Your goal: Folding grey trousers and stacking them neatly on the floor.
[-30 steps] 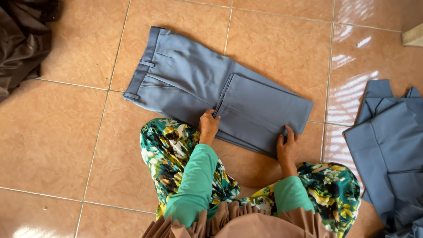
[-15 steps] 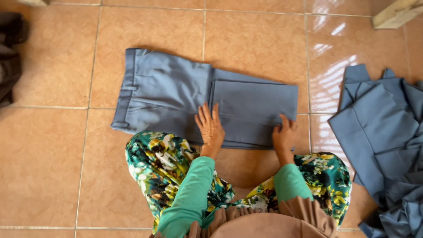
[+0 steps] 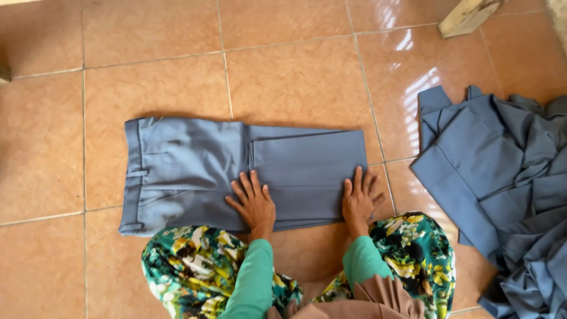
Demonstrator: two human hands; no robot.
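We see a pair of folded blue-grey cloth trousers (image 3: pixel 195 171) lying flat on the glossy orange tiled floor (image 3: pixel 295 71), with the waistband at the left and the legs doubled back over the middle. The left hand (image 3: pixel 254 204) lies flat on the near edge of the folded part, fingers spread and straight, gripping nothing. The right hand (image 3: pixel 359 199) presses flat on the right end of the fold, fingers also spread open; it seems to reach slightly past the cloth edge, but we cannot tell this surely. Both arms wear green sleeves (image 3: pixel 251 277), above knees in a green and yellow flowered fabric (image 3: pixel 189 266). A heap of more blue-grey garments (image 3: pixel 508 177) lies well apart on the right. A pale wooden piece (image 3: pixel 466 15) is near the top edge.
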